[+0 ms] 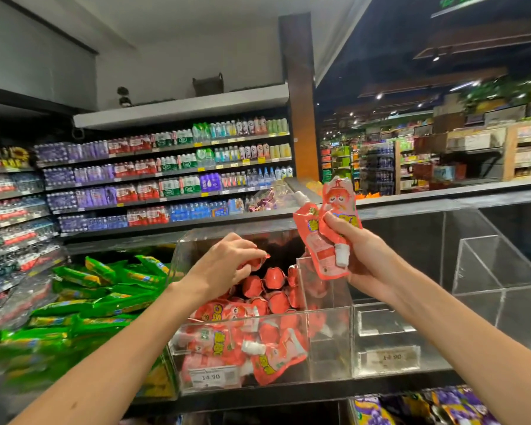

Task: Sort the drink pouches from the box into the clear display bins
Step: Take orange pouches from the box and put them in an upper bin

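Presently I note both bare arms reaching forward over a shop display. The left hand [224,262] is palm down over the clear display bin [330,357], its fingers curled and pinching the top of one red drink pouch [256,261] at the back of the heap. The right hand [362,256] is raised above the bin's right side and grips a small bunch of red pouches [319,237], thumb across their fronts; white caps show at the top and bottom of the bunch, so they point different ways. I cannot tell exactly how many pouches are in that grip. The bin holds a pile of like red pouches [227,342], some standing on end at the rear, others lying flat against the front wall above a price label [210,377]. Just beside it on the right stands a second clear bin [472,271] with its own label [391,357]. Green packets [98,289] lie heaped to the left, purple packets [426,406] show on the shelf below, and stocked bottle shelves [166,170] fill the background.
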